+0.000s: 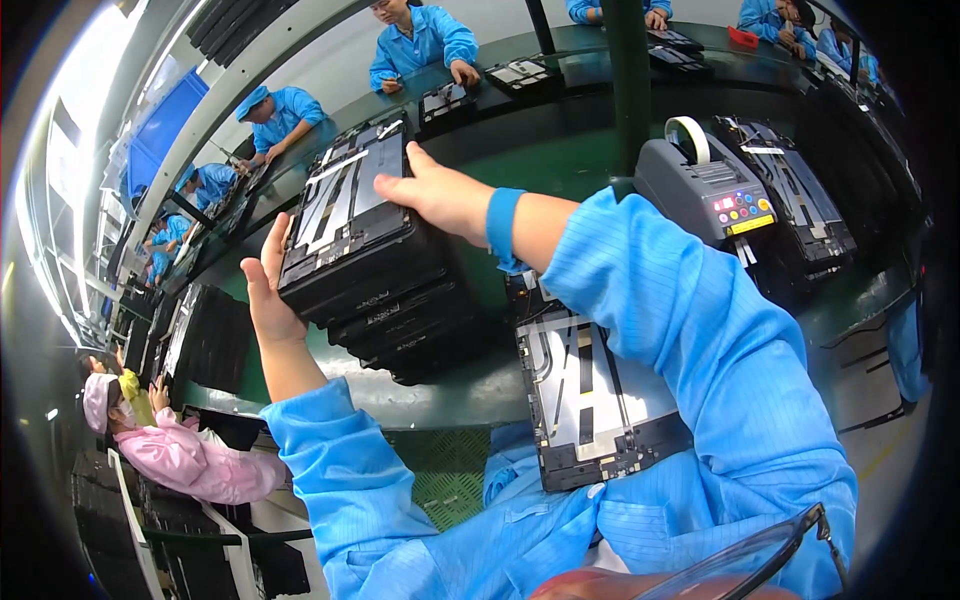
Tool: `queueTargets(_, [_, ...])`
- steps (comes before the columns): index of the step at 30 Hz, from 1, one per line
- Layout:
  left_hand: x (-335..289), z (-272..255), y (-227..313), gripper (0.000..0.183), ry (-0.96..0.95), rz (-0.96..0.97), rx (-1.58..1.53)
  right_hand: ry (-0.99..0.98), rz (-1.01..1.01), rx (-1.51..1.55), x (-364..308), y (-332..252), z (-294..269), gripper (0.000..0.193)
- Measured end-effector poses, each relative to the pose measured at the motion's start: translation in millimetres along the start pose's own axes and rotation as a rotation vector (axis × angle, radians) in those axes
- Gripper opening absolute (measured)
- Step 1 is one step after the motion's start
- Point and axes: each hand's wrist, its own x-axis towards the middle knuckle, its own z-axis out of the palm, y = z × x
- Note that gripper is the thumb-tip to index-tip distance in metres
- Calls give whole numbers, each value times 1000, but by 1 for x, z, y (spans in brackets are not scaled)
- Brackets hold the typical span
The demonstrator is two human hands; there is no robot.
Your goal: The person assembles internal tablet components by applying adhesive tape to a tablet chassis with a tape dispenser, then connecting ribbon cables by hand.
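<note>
My left hand (pixel 272 305) grips the left side of an opened tablet (pixel 350 210), its fingers along the edge and the thumb pointing up. From the right, my right hand (pixel 440 198) holds the same tablet, thumb over the top and fingers at the far edge. The tablet shows silver battery panels, black tape strips and a black frame. It lies over a stack of black tablets (pixel 415 325), set slightly left of those below; whether it is lifted clear I cannot tell. Another opened tablet (pixel 592 390) rests at the table's front edge, partly behind my right sleeve.
A grey tape dispenser (pixel 705 190) stands to the right, beside more stacked tablets (pixel 795 195). A green post (pixel 627 90) rises from the green table (pixel 500 390). Other stacks (pixel 215 335) stand left. Several co-workers in blue sit across the table; a person in pink (pixel 200 460) is at left.
</note>
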Motion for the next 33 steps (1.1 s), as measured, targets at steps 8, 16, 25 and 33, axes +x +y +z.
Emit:
queueTargets(8, [-23,24,-12,76,359,-35,-83,-23,126,343,-1,15,5,102])
queueTargets(16, [-40,5,-16,96,94,68,-56,-122,58,503,-25,14,4,104])
queueTargets(25, [-83,28,-39,84,209,90,328,-187,-252,-274,-81,31,-7,109])
queueTargets(33, [-87,38,-47,74,269,151,301,-48,-205,-555,-86,24,4,94])
